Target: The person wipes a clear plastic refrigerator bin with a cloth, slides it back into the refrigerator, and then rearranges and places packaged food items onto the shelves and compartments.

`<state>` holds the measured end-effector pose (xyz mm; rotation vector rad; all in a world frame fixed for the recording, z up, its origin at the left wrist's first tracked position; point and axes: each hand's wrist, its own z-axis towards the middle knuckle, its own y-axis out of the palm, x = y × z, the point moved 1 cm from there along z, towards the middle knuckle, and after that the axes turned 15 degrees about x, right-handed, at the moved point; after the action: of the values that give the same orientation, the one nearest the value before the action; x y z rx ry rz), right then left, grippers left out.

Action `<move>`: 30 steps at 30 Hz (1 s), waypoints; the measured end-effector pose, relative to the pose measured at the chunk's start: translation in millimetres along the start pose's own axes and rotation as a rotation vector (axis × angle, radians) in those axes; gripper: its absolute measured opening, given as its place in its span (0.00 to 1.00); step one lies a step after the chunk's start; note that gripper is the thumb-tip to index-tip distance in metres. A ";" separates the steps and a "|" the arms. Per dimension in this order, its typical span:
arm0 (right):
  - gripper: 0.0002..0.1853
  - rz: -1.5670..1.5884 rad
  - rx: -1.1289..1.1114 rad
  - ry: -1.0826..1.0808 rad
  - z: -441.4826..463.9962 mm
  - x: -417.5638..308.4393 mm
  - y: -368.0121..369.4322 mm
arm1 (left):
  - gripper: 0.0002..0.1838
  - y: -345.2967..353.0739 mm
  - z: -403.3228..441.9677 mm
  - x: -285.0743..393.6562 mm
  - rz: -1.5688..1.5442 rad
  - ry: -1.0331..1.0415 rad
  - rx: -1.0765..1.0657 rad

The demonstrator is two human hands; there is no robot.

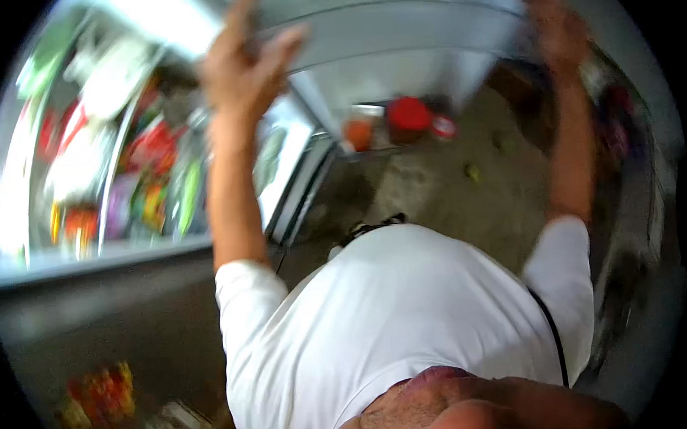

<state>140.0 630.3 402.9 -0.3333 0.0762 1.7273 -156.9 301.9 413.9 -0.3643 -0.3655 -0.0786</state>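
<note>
A translucent refrigerator door shelf [398,31] spans the top of the view, blurred by motion. At its left end my left hand [248,70] grips it, thumb stretched along the near side and fingers partly out of sight. My right hand [558,33] is closed around the opposite end, its fingers smeared. Below, jars with a red lid [409,114] and an orange jar [358,133] stand in a lower part of the door.
To the left is the lit refrigerator interior, with bagged food [156,145] on wire-edged shelves. A red and yellow packet [100,397] lies at lower left. A small green-yellow scrap [472,172] is on the floor [426,189].
</note>
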 end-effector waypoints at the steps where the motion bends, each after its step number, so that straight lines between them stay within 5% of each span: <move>1: 0.16 -0.054 -0.023 -0.026 1.6 4.8 -0.6 | 0.29 -3.9 -1.6 -21.2 0.141 -0.017 -0.082; 2: 0.16 -0.098 -0.037 -0.045 2.0 9.9 -4.9 | 0.42 -4.4 4.2 -4.4 0.010 0.010 -0.065; 3: 0.16 -0.129 -0.042 -0.054 2.3 13.4 -7.8 | 0.40 -11.7 17.5 15.6 -0.002 -0.229 -0.236; 5: 0.18 -0.155 -0.046 -0.027 1.8 6.7 -14.9 | 0.40 -3.0 5.1 3.9 0.042 0.226 0.103; 7: 0.22 -0.179 -0.092 0.053 4.4 -0.3 -18.8 | 0.46 1.2 -5.1 1.4 -0.008 0.235 0.201; 9: 0.22 -0.195 -0.081 0.033 6.4 -5.1 -12.0 | 0.42 -9.8 -29.2 -14.2 0.084 0.186 0.043; 12: 0.23 -0.074 -0.064 -0.146 9.7 6.3 -1.2 | 0.39 -33.3 -75.5 -19.8 0.171 0.023 0.067; 15: 0.24 0.042 -0.142 -0.077 -3.4 34.1 -14.4 | 0.40 -53.3 -146.2 -51.7 0.194 -0.294 0.160; 19: 0.25 0.024 0.014 -0.132 -9.1 -29.1 12.3 | 0.42 -96.1 -243.4 -80.2 0.544 -0.354 0.085; 22: 0.25 -0.492 0.431 0.161 -30.1 -70.6 33.7 | 0.42 -119.6 -272.6 -79.6 0.823 -0.636 -0.160; 26: 0.18 -0.110 0.773 -0.641 -59.1 -110.0 90.3 | 0.42 -124.3 -294.5 -97.3 0.975 -0.571 -0.168; 30: 0.16 -0.078 0.160 -0.156 -123.1 -226.2 172.1 | 0.35 -137.7 -303.8 -100.3 0.858 -0.469 -0.133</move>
<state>27.6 353.4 321.6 -0.0823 0.0857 1.6526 -167.9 64.5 159.2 -0.6479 -0.6398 0.8379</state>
